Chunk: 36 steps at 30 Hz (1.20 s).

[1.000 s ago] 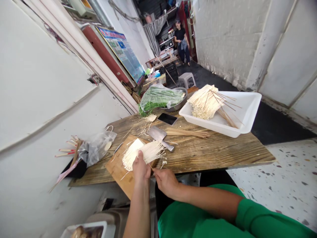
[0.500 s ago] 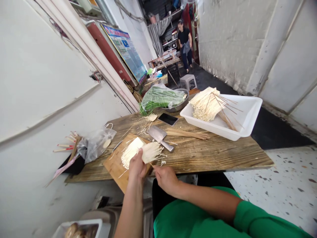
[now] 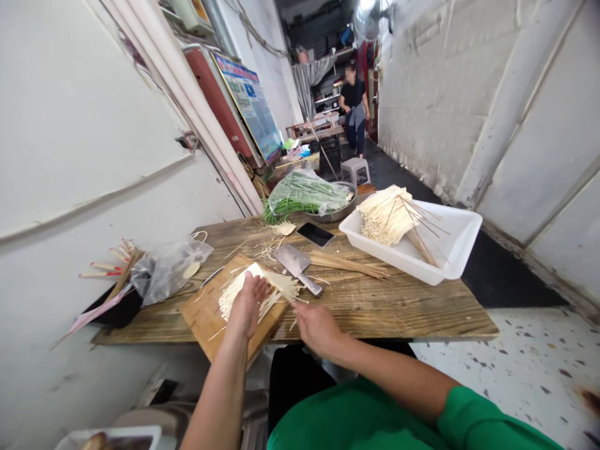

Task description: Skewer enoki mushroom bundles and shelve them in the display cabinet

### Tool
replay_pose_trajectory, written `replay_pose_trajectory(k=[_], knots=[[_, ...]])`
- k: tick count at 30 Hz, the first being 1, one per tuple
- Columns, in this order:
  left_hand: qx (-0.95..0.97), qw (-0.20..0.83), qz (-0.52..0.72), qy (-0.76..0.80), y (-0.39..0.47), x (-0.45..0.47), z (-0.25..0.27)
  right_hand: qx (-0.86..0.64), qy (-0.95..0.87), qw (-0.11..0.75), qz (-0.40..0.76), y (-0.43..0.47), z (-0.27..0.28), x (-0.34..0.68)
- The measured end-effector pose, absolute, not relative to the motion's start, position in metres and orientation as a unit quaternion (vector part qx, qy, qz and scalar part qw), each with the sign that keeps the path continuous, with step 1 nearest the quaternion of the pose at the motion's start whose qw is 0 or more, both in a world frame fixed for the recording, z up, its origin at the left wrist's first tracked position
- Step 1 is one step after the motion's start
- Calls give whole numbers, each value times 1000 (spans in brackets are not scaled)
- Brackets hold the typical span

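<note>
On the wooden cutting board lies a pile of white enoki mushrooms. My left hand rests at the pile's right side, its fingers stretched out and holding nothing. In my right hand, closed in a pinch, is the end of a bamboo skewer, mostly hidden by the fingers. A flat bunch of enoki spreads out just beyond those fingertips, seemingly on the skewer. A cleaver lies flat behind the bunch, and several loose bamboo skewers lie beyond its handle.
A white tray with skewered enoki stands on the right of the wooden table. Behind are a phone and bagged green vegetables. A black container sits far left. A person stands in the background.
My left hand has loosened from the enoki bunch, and its fingers are now straightened. My right hand still pinches the skewer. The person behind has shifted stance, and the view has tilted.
</note>
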<state>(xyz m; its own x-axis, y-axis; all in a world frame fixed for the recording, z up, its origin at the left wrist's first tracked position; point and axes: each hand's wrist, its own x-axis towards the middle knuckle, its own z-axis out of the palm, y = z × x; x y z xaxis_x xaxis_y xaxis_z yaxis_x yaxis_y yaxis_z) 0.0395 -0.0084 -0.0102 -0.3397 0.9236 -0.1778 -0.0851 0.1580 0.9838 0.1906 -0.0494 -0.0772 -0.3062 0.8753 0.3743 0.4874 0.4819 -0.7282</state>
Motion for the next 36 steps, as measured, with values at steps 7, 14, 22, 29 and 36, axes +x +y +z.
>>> replay_pose_trajectory(k=[7,14,22,29,36], knots=[[567,356,480,567,-5,7,19,-312,-847,272,333,-2,-4,270],[590,383,512,493,10,33,38,-255,-870,189,378,20,52,302],[576,378,564,456,19,54,64,-363,-832,262,327,32,74,300],[566,397,567,447,30,69,72,-427,-791,355,256,44,76,278],[588,382,551,453,29,69,72,-375,-826,342,245,51,78,276]])
